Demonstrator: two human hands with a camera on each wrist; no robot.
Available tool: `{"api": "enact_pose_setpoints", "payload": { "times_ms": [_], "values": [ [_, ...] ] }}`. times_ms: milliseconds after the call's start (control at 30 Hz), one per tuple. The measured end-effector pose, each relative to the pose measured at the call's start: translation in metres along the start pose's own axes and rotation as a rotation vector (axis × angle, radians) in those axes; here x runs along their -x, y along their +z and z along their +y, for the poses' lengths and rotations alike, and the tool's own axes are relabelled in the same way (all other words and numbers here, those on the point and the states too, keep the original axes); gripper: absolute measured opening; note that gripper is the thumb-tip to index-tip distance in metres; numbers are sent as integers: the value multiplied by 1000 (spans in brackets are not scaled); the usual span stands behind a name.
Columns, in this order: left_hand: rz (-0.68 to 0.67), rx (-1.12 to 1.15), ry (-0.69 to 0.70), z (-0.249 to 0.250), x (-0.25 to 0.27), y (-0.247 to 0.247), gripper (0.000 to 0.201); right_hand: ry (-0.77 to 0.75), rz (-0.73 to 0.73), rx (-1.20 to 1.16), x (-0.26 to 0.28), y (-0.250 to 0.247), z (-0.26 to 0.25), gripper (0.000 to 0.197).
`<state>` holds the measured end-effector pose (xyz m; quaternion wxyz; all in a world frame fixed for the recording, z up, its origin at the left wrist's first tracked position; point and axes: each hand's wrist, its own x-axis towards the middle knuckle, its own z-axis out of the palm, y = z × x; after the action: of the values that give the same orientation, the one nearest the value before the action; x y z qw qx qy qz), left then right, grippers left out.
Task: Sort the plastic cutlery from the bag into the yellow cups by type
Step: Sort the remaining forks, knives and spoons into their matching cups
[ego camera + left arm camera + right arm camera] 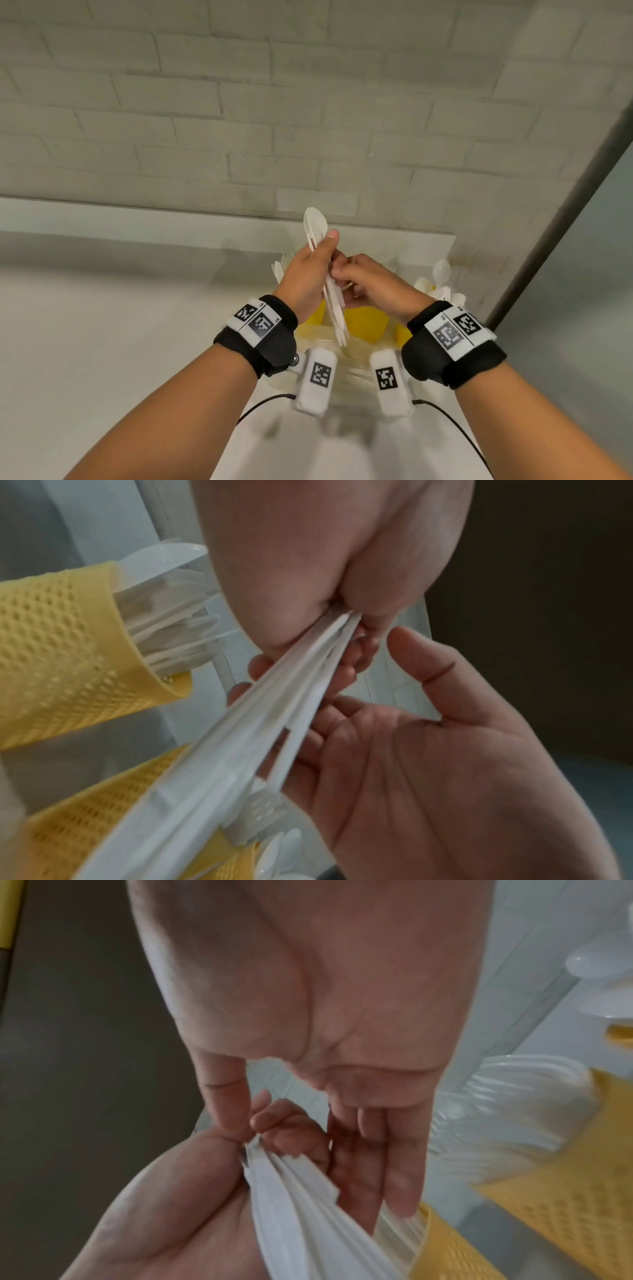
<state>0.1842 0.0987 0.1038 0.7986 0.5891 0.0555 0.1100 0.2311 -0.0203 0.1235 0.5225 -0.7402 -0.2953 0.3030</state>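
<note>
My left hand (308, 274) grips a bundle of white plastic cutlery (334, 308) upright, a spoon bowl (315, 222) sticking out above the thumb. My right hand (363, 284) meets it from the right. In the left wrist view the right hand (411, 750) lies behind the bundle (274, 723) with its fingers against the handles and its thumb held apart. Behind the hands stand three yellow perforated cups: left (313, 313), middle (366, 322), right (402, 334). White spoons (442, 270) stand in the right cup. More white cutlery (279, 270) shows in the left one.
The cups stand on a white counter (102, 325) against a white brick wall (239, 120), near the counter's right end by a grey edge (565, 222). A pale crumpled bag (356, 373) lies in front of the cups, mostly hidden by my wrist cameras.
</note>
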Motion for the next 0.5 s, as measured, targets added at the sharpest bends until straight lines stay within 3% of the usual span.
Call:
{"api": "enact_pose_setpoints", "payload": {
  "times_ms": [67,133,300,500],
  "values": [
    [-12,61,-13,5,0,0,48,87,-106,14,0,4,3,28],
    [-25,90,-14,9,1,-1,42,130,-159,34,1,10,5,15],
    [7,-15,13,7,1,-5,28,144,-163,7,3,13,5,11],
    [101,-312,58,-3,-1,-8,22,122,-117,15,5,21,6,22]
  ]
}}
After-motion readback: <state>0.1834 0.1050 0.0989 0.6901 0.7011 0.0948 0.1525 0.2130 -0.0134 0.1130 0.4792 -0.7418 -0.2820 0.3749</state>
